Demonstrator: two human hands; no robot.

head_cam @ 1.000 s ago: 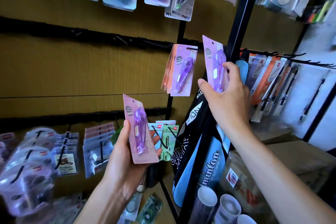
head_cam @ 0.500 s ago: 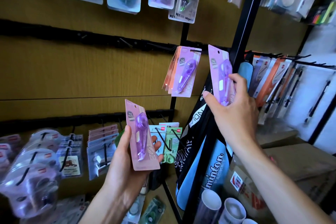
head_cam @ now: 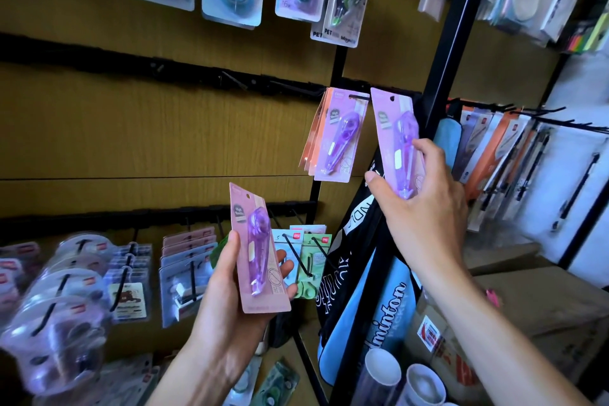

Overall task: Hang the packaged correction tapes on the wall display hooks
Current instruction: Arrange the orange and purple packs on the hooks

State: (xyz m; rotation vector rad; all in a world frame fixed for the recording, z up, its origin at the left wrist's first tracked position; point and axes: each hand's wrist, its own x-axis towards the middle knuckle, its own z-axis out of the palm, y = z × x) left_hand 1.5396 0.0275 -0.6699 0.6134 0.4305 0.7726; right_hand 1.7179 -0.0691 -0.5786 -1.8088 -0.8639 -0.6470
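Against a brown wood-grain wall panel (head_cam: 99,128) crossed by black hook rails (head_cam: 164,71), beside a black rack upright (head_cam: 451,43): two packaged purple correction tapes in hand.

Right hand (head_cam: 425,204) raised, thumb and curled fingers (head_cam: 428,148) pinching the lower part of one carded tape (head_cam: 393,138); long axis near upright, hang hole topmost, card just right of the hung purple and pink packs (head_cam: 336,138) on their hook (head_cam: 361,96), not yet on it. Left hand (head_cam: 230,303) lower, gripping the second carded tape (head_cam: 257,250) from behind, thumb on its left edge, fingertips showing at the right; long axis upright, top tilted slightly left, hang hole up. Below left, more hung blister packs (head_cam: 188,267); lower right, cardboard boxes (head_cam: 527,306).
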